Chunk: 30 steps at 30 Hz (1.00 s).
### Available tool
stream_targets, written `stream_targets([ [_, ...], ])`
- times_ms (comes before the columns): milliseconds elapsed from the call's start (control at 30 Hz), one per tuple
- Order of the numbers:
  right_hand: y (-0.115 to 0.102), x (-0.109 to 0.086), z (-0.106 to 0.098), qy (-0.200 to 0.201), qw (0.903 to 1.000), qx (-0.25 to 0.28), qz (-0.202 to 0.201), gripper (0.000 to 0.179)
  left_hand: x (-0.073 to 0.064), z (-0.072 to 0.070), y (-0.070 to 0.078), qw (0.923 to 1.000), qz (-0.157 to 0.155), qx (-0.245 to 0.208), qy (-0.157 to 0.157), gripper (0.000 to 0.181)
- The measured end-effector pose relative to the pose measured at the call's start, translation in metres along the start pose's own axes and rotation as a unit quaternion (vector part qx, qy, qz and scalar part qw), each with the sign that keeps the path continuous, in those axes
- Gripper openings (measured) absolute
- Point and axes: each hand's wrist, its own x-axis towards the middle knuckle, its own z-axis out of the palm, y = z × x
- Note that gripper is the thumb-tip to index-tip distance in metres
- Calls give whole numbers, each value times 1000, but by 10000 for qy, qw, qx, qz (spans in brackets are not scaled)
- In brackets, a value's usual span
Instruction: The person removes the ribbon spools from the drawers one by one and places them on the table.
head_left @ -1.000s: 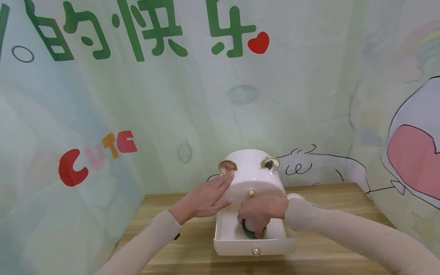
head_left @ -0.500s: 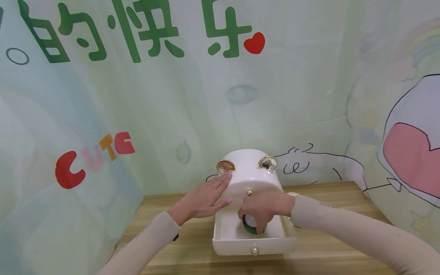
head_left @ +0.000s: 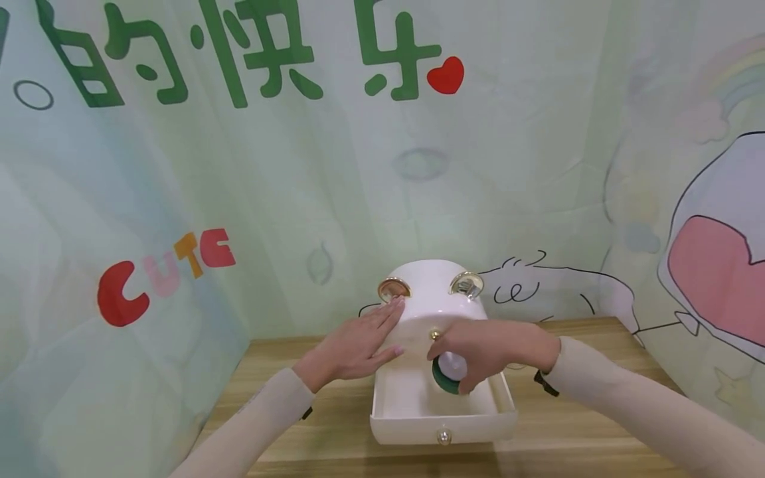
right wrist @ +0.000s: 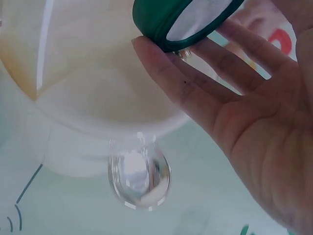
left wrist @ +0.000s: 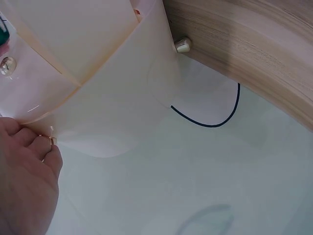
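Observation:
A white storage box (head_left: 431,282) has two gold-rimmed round discs on top, and its lower drawer (head_left: 402,398) is pulled out. My left hand (head_left: 358,344) rests on the box's left side with straight fingers, the tips right at the left disc (head_left: 391,287). My right hand (head_left: 496,346) pinches a round green object with a white face (head_left: 443,380) between thumb and fingers, over the drawer. In the right wrist view the green object (right wrist: 150,20) is tilted, fingertips along its edge; its exact kind does not show. The right hand covers part of the drawer.
The box stands on a wooden table (head_left: 323,425) near its back edge. Behind and at the sides hangs a printed cloth (head_left: 514,172) with green characters and a red heart. A small round knob (head_left: 443,436) sticks out from the drawer front.
My right hand has moved up and to the right with the green object, lifting it away from the drawer's floor. The left hand has stayed in place on the box.

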Motion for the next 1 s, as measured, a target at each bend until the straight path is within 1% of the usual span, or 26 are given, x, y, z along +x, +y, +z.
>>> stream_targets([
  [100,3,-14,-6,240,9990,373,77,58,-1,0,0,10000,21,-7,50,79],
  [267,6,-38,-13,421,9945,837,457,58,-1,1,0,10000,22,8,80,79],
  [467,12,-63,-13,646,9892,1048,800,58,-2,2,0,9999,53,22,107,79],
  [600,24,-81,-8,921,9831,1182,1049,57,-3,2,0,9999,52,43,88,78],
  [767,43,-103,3,1330,9761,1258,1172,50,-1,3,-1,9999,65,40,79,79],
  [867,53,-110,13,1470,9712,1289,1361,49,0,3,-1,9999,106,36,116,79],
  [1000,68,-110,32,1502,9634,1426,1705,53,0,1,0,9998,111,39,130,78],
])
